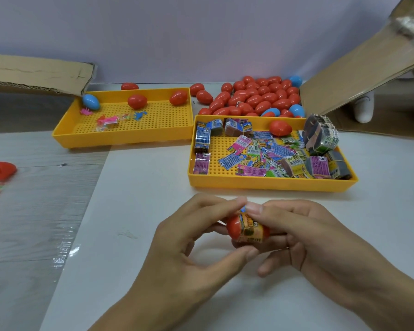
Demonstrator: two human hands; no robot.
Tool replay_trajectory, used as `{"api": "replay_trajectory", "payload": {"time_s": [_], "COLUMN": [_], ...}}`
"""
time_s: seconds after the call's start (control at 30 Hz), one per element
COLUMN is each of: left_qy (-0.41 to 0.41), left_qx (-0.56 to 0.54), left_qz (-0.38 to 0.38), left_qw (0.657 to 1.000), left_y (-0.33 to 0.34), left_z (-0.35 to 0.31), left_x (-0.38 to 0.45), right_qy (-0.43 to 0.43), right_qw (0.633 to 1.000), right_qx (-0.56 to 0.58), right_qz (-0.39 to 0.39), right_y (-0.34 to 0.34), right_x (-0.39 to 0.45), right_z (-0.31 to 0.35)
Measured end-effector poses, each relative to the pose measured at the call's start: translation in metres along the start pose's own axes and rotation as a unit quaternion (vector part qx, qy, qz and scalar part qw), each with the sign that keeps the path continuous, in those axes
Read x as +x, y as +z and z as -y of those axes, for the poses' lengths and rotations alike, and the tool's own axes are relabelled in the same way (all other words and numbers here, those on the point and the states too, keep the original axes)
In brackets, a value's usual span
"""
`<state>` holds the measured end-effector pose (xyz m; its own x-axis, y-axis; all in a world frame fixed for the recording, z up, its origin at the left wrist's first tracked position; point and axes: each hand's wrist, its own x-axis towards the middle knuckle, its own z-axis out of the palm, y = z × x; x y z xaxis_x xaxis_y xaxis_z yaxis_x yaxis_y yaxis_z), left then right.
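Labels (261, 154) and one red egg (280, 128) in right tray (268, 185); left tray (120, 139): three eggs (137, 101), small toys (108, 120); left hand (189, 242) and right hand (306, 232) pinch wrapped egg (247, 229) just before right tray's near rim

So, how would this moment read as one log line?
work: label round egg | left hand: grips egg | right hand: grips egg, fingertip on label | tray: loose labels, beyond hands

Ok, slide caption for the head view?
Left hand and right hand hold a red egg with a printed label around it, before the yellow label tray.
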<state>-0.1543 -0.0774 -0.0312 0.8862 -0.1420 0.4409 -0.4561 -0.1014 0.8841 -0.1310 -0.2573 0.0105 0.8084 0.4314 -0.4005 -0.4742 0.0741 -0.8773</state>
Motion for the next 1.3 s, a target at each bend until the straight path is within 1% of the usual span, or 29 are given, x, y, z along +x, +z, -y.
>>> {"api": "replay_trajectory", "payload": {"time_s": [0.1, 0.2, 0.33, 0.53, 0.7, 0.8, 0.93, 1.03, 1.2, 1.3], "left_qy": [-0.011, -0.029, -0.033, -0.026, 0.005, -0.011, -0.064, -0.077, -0.073, -0.049], "left_qx": [0.006, -0.004, 0.007, 0.008, -0.010, -0.008, -0.018, -0.007, -0.001, -0.003], "left_qz": [-0.014, -0.032, -0.040, -0.035, -0.020, -0.023, -0.035, -0.033, -0.034, -0.038], "left_qw": [1.000, 0.999, 0.999, 0.999, 1.000, 1.000, 0.997, 0.996, 0.997, 0.998], "left_y": [-0.002, -0.004, -0.006, -0.009, -0.008, -0.008, -0.006, -0.006, -0.007, -0.007], "left_z": [0.000, -0.002, -0.003, -0.002, -0.001, -0.002, -0.009, -0.013, -0.013, -0.011], "left_x": [0.002, 0.003, 0.004, 0.003, 0.005, 0.005, 0.003, 0.003, 0.003, 0.004], "right_qy": [0.001, -0.023, -0.035, -0.060, -0.094, -0.091, -0.076, -0.072, -0.078, -0.098], "right_qw": [1.000, 0.999, 0.998, 0.996, 0.993, 0.993, 0.993, 0.992, 0.992, 0.990], "right_qx": [-0.009, -0.039, -0.053, -0.056, -0.065, -0.068, -0.091, -0.099, -0.100, -0.098], "right_qz": [-0.011, -0.027, -0.020, -0.018, -0.018, -0.020, -0.021, -0.013, -0.005, -0.016], "right_y": [0.002, 0.002, 0.001, -0.003, -0.004, -0.003, -0.001, 0.000, -0.002, -0.005], "right_x": [0.000, -0.001, -0.002, -0.003, -0.003, -0.003, -0.003, -0.002, -0.002, -0.001], "right_z": [0.000, 0.001, 0.002, 0.001, 0.002, 0.003, 0.003, 0.001, 0.001, 0.003]}}
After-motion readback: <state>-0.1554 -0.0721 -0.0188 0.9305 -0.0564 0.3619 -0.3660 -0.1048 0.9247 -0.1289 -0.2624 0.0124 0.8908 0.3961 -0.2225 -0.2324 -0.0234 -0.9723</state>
